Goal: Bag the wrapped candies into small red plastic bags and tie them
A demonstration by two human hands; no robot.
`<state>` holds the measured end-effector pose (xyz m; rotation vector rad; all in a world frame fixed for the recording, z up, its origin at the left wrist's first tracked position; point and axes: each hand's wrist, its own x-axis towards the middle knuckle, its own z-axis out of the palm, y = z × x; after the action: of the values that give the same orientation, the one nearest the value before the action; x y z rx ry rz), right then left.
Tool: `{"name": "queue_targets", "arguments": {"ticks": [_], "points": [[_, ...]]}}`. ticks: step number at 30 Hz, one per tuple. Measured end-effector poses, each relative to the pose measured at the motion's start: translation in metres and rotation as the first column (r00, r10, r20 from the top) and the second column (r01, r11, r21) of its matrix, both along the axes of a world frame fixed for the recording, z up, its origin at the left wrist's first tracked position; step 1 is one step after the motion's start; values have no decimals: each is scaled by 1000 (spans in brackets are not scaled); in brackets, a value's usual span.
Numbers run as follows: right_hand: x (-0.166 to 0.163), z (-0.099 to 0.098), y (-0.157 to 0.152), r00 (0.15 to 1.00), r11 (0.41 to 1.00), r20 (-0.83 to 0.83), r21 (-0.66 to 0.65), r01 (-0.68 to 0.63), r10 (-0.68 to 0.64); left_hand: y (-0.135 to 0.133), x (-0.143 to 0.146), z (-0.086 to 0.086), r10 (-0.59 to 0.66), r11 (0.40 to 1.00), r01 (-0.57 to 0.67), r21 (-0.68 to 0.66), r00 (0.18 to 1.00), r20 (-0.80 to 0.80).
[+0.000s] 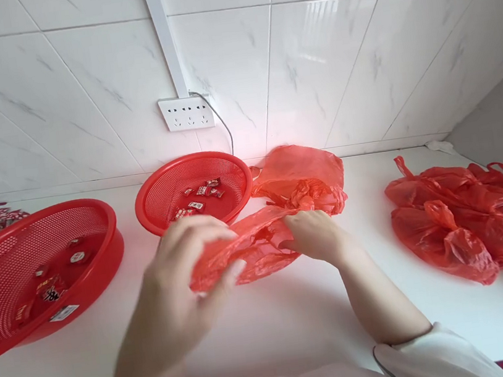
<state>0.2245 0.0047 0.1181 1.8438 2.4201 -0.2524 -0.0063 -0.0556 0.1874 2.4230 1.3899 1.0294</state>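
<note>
A thin red plastic bag (260,246) lies in front of me with its mouth partly spread. My right hand (317,235) is closed on the bag's right edge, its fingertips partly hidden by the film. At the left end of the bag is my left hand (184,279), slightly blurred, with thumb and fingers apart and nothing seen between them. Just behind the bag stands a round red mesh basket (145,200) with several small wrapped snacks (202,190) in it. More crumpled red plastic bags (306,174) lie at the back, beyond my right hand.
A larger red basket (110,233) with several wrapped packets (50,290) stands on the left. Several filled, knotted red bags (466,220) are heaped on the right of the white table (262,330). A socket strip (187,113) with a grey cable is on the tiled wall.
</note>
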Motion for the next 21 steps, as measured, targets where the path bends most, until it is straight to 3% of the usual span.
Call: {"name": "queue_targets", "arguments": {"ticks": [2,3,5,6,8,11,14,17,19,21], "points": [[-4,1,-7,998,998,-22,4,-67,67,-14,25,-8,-171,981,164,-100,984,-59],[-6,0,-10,994,994,-33,3,-105,105,-16,35,-17,-211,966,186,-180,969,-128],[-8,-3,-13,984,985,-34,-14,-174,174,-7,48,-44,-203,937,66,-342,901,-384],[-8,-4,-13,982,981,-17,-30,-191,190,2,50,-61,-180,931,-33,-363,824,-537],[-2,-6,-9,986,987,62,-62,-151,155,24,44,-93,-35,924,-262,-279,669,-743],[17,-4,4,973,997,228,-51,58,-45,50,20,-125,-25,853,-410,-322,586,-810],[30,2,11,959,990,247,72,123,-138,55,0,-132,-63,835,-416,-360,578,-814],[16,2,3,991,941,103,319,-112,83,48,0,-130,-95,823,-407,-397,589,-802],[-7,-6,-3,935,824,61,455,-338,349,43,7,-129,-91,838,-371,-400,627,-773],[-30,-21,-5,823,716,54,462,-523,566,41,15,-131,-85,882,-295,-367,668,-739]]}}
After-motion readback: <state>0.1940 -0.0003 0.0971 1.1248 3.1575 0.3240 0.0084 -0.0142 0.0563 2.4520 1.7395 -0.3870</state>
